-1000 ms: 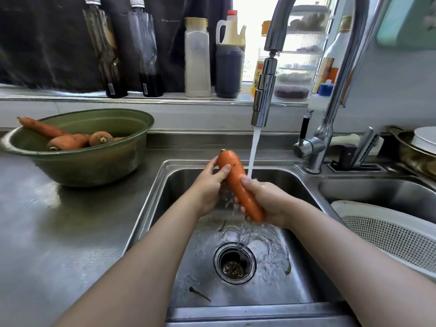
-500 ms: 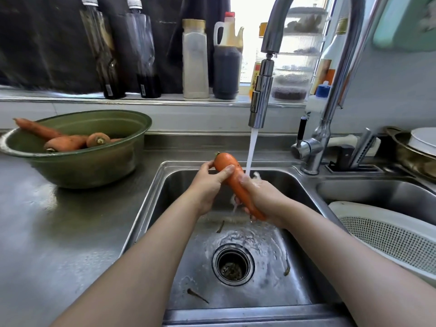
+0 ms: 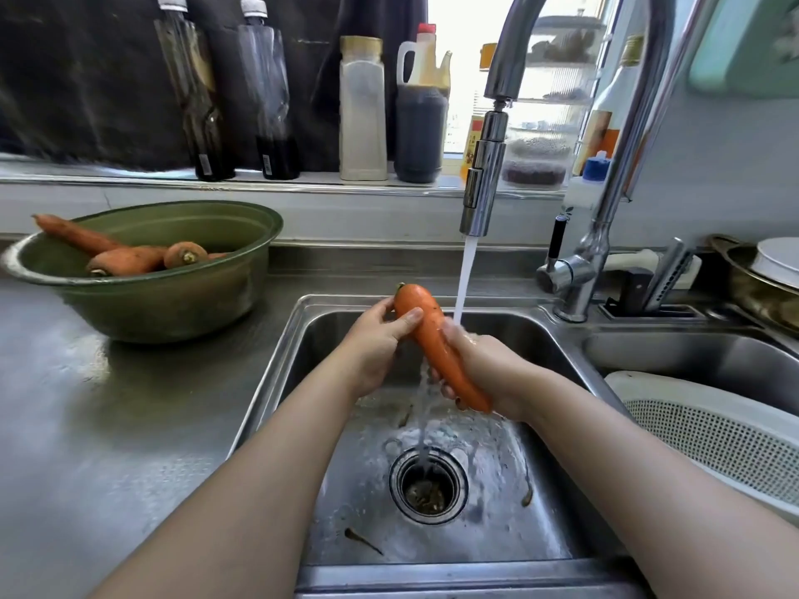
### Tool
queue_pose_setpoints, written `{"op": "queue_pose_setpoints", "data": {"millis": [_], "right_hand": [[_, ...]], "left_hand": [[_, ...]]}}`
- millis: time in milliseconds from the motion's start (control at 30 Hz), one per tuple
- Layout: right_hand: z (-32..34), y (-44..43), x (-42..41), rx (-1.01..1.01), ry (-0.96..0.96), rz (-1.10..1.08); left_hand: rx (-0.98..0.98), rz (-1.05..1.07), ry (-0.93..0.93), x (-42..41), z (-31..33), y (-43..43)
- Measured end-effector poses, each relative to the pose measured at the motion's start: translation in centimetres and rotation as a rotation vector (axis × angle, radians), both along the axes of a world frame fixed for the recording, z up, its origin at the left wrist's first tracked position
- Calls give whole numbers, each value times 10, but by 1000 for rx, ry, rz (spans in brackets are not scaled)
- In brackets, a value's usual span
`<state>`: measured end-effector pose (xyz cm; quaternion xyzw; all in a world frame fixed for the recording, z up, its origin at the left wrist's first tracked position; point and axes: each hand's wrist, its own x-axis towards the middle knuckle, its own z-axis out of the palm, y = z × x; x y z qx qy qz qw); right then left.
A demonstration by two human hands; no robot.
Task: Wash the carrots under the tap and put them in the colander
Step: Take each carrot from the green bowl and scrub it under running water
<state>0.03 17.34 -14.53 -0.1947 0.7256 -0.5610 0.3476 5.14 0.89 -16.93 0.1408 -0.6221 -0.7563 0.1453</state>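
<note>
While the tap (image 3: 484, 183) runs, I have one carrot (image 3: 434, 339) held over the sink (image 3: 302, 365). It is tilted, thick crown up and away from me, thin tip down toward me. My left hand (image 3: 374, 343) grips the crown end with the thumb laid across the front. My right hand (image 3: 488, 373) is curled round the lower, tapering half. The stream (image 3: 467, 270) lands on the right hand just beside the carrot and runs off into the drain (image 3: 428, 486).

I judge the carrot stiff and solid, unlikely to bruise under a firm grip, but wet and smooth, so slippery. The taper is the risk: squeezed near the tip, it could shoot out of the fist. The thick shoulder below the crown looks the safest hold for carrying it to the white colander (image 3: 713, 430) in the right-hand basin, where I see no carrot in the part that shows. More carrots (image 3: 129, 259) lie in the green bowl (image 3: 173, 309) on the tabletop (image 3: 86, 425) to the left.

As for writing, the two dark bottles (image 3: 203, 123) on the window sill (image 3: 129, 181) carry small white stickers, and a yellow pack (image 3: 473, 153) behind the spout has print. None of it is legible to me.
</note>
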Motion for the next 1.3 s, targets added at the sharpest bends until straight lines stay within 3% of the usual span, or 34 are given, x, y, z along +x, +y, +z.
{"op": "queue_pose_setpoints", "data": {"millis": [133, 267, 367, 567, 800, 933, 1133, 1300], "right_hand": [[-1, 1, -2, -3, -62, -55], [-1, 13, -6, -81, -207, 116], [-7, 14, -9, -103, -163, 139], [-7, -1, 1, 39, 91, -115], [-8, 3, -4, 36, 183, -89], [-12, 5, 1, -6, 119, -8], [-8, 3, 3, -36, 182, -3], [-6, 12, -2, 5, 14, 127]], "left_hand": [[-4, -4, 22, 1, 0, 2], [-19, -22, 1, 2, 1, 7], [-30, 0, 30, 2, 2, 7], [-76, -10, 8, -1, 0, 7], [-81, 42, -4, 4, 6, 10], [-124, -3, -36, 5, 6, 15], [-245, -60, -119, 6, 4, 19], [-284, -36, -169, 6, 2, 19]]}}
